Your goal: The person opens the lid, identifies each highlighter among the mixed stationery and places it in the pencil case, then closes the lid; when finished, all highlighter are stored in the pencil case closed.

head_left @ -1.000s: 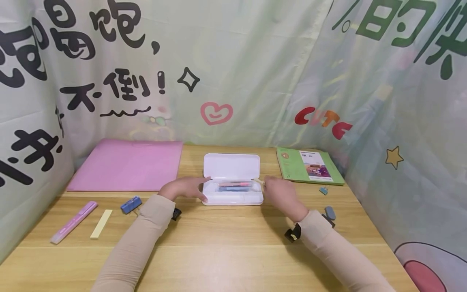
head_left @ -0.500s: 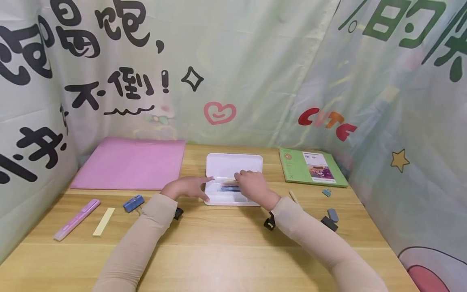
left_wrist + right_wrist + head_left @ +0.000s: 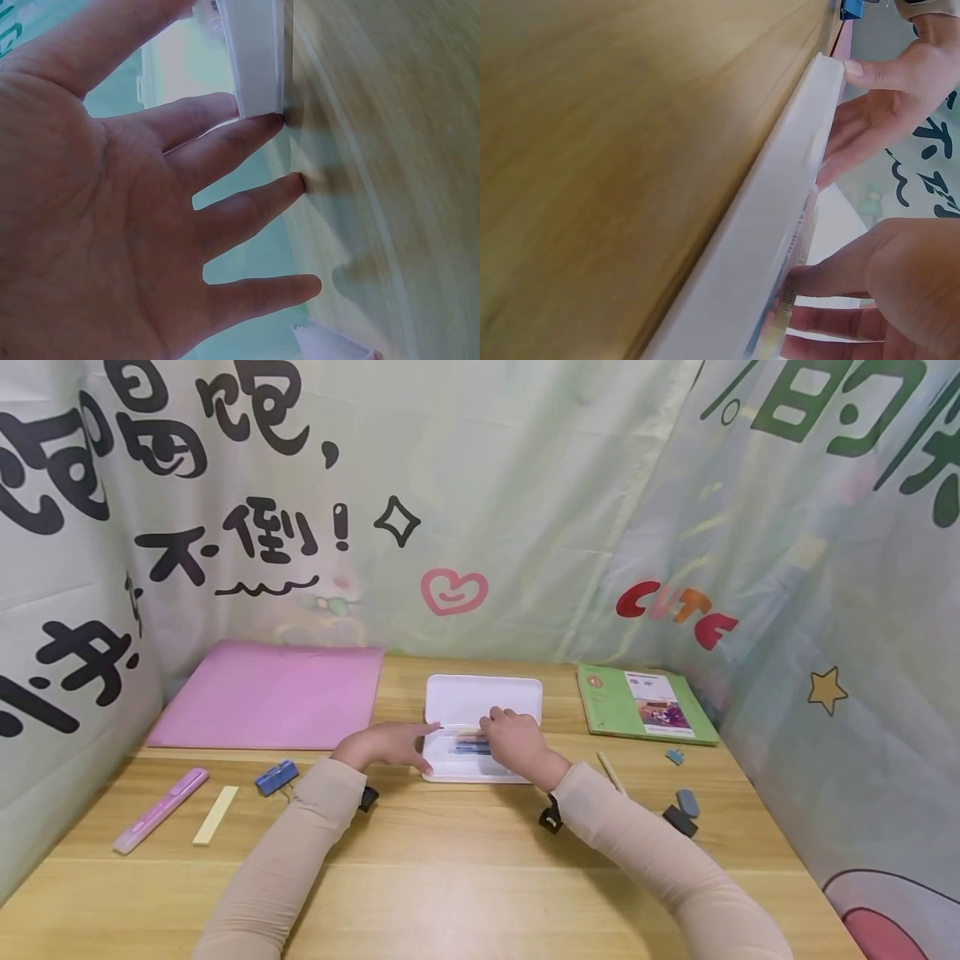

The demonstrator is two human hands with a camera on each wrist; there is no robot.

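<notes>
A white pencil case [image 3: 483, 696] lies with its lid folded back at the middle of the table. Several slim pens [image 3: 470, 745] lie inside. My left hand [image 3: 384, 746] spans the case's left end. Its thumb touches the front wall, and the straight, spread fingers reach the back corner. My right hand [image 3: 517, 745] is over the right half of the case. In the right wrist view, its thumb and fingers pinch a clear, yellowish pen [image 3: 781, 319] just above the case's front wall. That hand hides the right end of the pens in the head view.
A pink folder [image 3: 270, 697] lies back left, a green book [image 3: 645, 703] back right. On the left are a pink pen-shaped item [image 3: 161, 811], a cream strip [image 3: 216, 816] and a blue item [image 3: 276, 777]. At right are a thin stick [image 3: 611, 772], teal clip [image 3: 675, 756], grey-blue eraser-like block [image 3: 687, 803] and black block [image 3: 679, 821].
My right hand has moved left from the case's right end to over the pens. The thin stick beside it now shows on the table at right. The left hand has stayed in place.
</notes>
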